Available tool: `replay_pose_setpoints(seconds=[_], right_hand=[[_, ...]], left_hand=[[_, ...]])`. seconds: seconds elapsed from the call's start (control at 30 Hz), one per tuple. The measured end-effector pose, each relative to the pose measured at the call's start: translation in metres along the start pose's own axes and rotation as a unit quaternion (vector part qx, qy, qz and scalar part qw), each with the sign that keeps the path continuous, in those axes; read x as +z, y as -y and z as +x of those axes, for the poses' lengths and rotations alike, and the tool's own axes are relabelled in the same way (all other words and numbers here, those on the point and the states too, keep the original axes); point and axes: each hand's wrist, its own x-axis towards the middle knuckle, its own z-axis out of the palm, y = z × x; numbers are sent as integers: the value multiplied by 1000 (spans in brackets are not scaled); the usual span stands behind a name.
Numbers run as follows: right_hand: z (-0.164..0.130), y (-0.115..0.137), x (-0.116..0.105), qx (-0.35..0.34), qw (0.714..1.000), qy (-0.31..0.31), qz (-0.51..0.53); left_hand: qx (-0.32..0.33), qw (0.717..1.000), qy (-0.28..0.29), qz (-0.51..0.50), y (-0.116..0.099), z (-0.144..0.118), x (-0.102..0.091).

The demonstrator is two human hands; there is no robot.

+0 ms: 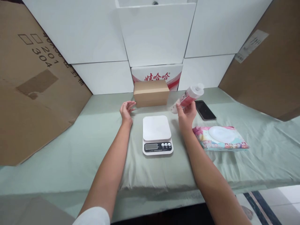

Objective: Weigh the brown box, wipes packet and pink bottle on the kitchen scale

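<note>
We grip a red-and-white tube (189,95) in our right hand (187,116), raised above the table beside the white scale (157,133). Our left hand (126,110) hovers open near the cardboard box (151,93). Behind, a carton (156,75) reads "娃哈哈".
</note>
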Motion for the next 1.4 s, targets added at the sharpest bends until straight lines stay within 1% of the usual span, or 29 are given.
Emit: replay_pose_setpoints(seconds=[0.03,0.1,0.17,0.23,0.3,0.4,0.6,0.77,0.93,1.0,1.1,1.2,1.27,1.3,1.33,1.4], right_hand=[[-5,10,5,-5,998,57,32],[-17,26,13,3,986,150,76],[-31,37,20,25,969,227,89],[-43,43,25,40,954,284,88],[-50,45,27,38,947,308,82],[-52,44,27,31,947,314,59],[-50,38,26,58,943,322,60],[-43,42,23,62,924,371,68],[-29,47,15,49,932,347,95],[-27,47,14,52,929,358,80],[-32,45,17,47,919,390,36],[-38,42,21,31,921,388,3],[-37,39,21,21,935,354,-6],[-34,37,21,16,946,324,-9],[-31,35,19,12,959,283,-16],[-22,27,14,7,983,180,-39]], left_hand=[[-7,1000,0,3,-1,0,1],[-20,1000,-4,5,-3,-1,2],[-31,999,-7,3,-5,-2,3],[-36,999,-8,-5,-7,-3,3],[-34,999,-7,-15,-7,-3,3],[-28,999,-3,-24,-6,-3,2],[-31,999,-2,-38,-6,-2,2],[-34,998,-7,-47,-7,-2,2],[-28,998,-4,-55,-8,-2,2],[-29,998,-5,-54,-8,-2,2],[-29,998,-7,-53,-8,-2,3],[-27,998,-8,-52,-9,-2,2],[-29,998,-8,-49,-9,-2,2],[-29,998,-8,-49,-9,-2,2],[-29,998,-8,-49,-9,-2,2],[-30,998,-9,-50,-9,-2,2]])
